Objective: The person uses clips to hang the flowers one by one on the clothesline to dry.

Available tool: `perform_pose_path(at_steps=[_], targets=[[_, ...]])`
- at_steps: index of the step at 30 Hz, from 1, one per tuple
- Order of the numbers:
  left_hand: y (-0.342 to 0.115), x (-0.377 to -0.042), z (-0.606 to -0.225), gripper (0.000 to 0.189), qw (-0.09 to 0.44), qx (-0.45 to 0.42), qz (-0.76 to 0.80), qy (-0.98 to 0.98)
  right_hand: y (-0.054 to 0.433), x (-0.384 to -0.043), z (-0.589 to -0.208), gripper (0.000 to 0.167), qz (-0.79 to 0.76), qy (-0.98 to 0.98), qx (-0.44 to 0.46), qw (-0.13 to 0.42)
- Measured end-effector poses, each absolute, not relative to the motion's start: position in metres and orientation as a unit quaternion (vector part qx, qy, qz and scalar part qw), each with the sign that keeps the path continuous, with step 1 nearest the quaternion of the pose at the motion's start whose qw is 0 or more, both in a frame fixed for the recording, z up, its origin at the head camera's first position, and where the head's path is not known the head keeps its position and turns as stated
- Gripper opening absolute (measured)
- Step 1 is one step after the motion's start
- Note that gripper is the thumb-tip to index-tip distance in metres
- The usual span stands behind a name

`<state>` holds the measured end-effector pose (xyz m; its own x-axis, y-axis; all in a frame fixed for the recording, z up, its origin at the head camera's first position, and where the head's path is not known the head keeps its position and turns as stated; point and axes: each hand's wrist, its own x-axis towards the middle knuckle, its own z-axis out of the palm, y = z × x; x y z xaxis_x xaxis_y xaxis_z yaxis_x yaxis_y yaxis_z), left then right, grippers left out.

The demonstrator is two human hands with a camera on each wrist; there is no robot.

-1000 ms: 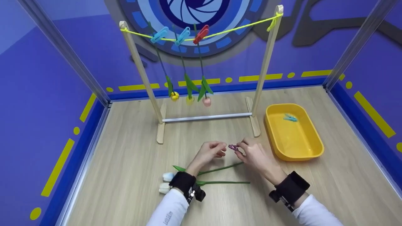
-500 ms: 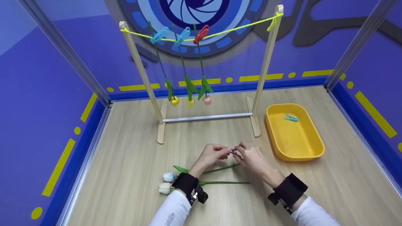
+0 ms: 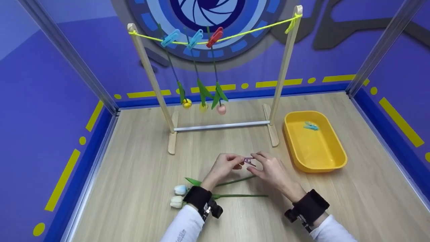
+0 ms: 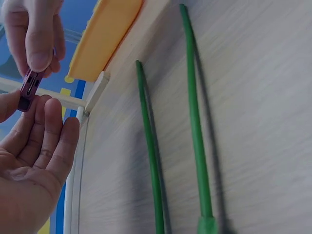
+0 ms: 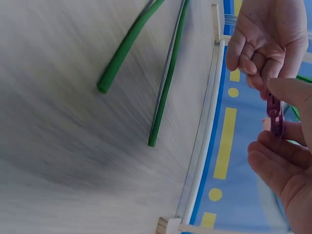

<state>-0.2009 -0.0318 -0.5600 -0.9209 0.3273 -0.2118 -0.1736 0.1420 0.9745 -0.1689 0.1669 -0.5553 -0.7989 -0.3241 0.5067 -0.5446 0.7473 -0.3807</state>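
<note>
A small purple clothespin [image 3: 249, 160] is held between my two hands above the table. My left hand [image 3: 225, 165] pinches one end between thumb and forefinger, its other fingers loosely bent, as the left wrist view shows on the clothespin [image 4: 29, 87]. At the splayed handles, the thumb and forefinger of my right hand [image 3: 272, 169] sit on either side of the clothespin [image 5: 275, 116]. Below the hands lie two artificial tulips, a bluish-white tulip [image 3: 180, 190] and a white tulip [image 3: 176, 201], stems pointing right. My left wrist partly hides them.
Behind stands a wooden frame [image 3: 285, 67] with a yellow cord [image 3: 255, 30]. From it, two blue clothespins [image 3: 170, 37] and a red clothespin [image 3: 215, 37] hang three tulips upside down. A yellow tray [image 3: 315, 151] at right holds light-blue clothespins [image 3: 311, 126].
My left hand has moved right and taken hold of the clothespin that my right hand held alone. The right fingers have since spread wider around its handles. The table tulips stay put.
</note>
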Motion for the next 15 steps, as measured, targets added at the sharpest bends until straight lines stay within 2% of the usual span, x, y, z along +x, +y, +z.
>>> perform_pose_path(at_steps=[7,15], targets=[[-0.039,-0.202,-0.555,0.03,0.193,0.061,0.659,0.725,0.173,-0.171,-0.562,0.049,0.394,-0.868,0.235,0.191],[-0.042,-0.204,-0.552,0.03,0.201,0.078,0.659,0.72,0.173,-0.177,-0.572,0.055,0.417,-0.834,0.28,0.23]])
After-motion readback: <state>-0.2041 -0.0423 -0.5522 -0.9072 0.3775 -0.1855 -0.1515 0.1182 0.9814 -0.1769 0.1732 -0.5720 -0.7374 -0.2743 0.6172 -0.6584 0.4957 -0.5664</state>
